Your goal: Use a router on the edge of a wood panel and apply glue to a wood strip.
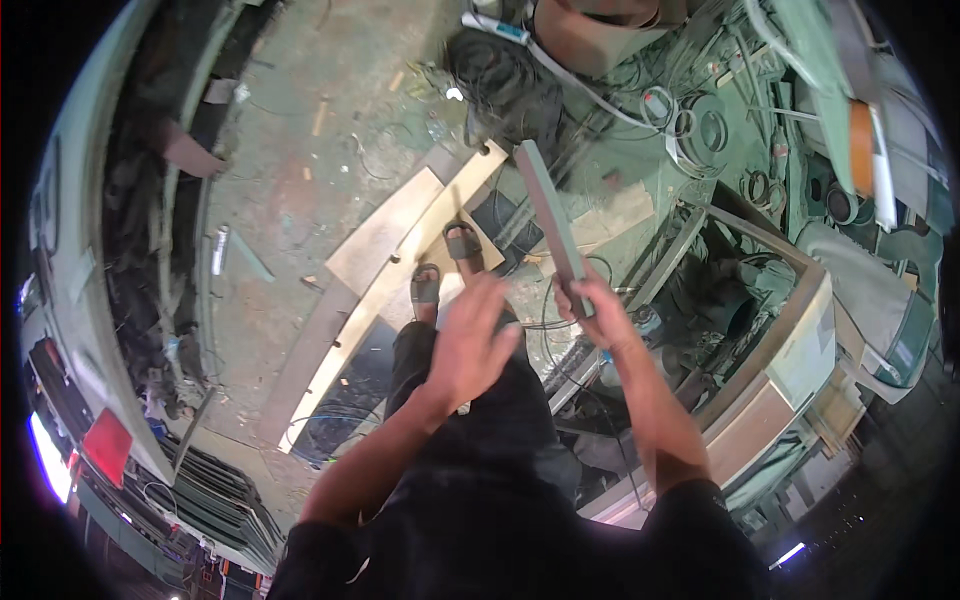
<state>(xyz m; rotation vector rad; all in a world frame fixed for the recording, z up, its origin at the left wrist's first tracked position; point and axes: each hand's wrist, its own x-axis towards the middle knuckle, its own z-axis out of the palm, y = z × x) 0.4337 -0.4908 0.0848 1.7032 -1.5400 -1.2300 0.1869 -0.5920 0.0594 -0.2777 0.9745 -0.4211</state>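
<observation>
My right hand (600,314) is wrapped round the lower end of a long grey rectangular bar (550,222), which slants up and away to the left. Whether the bar is wood or metal I cannot tell. My left hand (468,342), a little smeared by motion, hovers in front of my legs with its fingers stretched out and nothing in it. Below the hands, a long pale wooden strip (420,243) with dark notches lies slantwise near my sandalled feet, beside a flat pale board (383,228).
On the right stands an open wooden frame (805,322) full of dark clutter. Coiled hoses or rings (706,130), loose cables and a large brown round container (595,38) sit at the far right. A long rack (172,250) runs along the left. Scraps litter the floor (290,130).
</observation>
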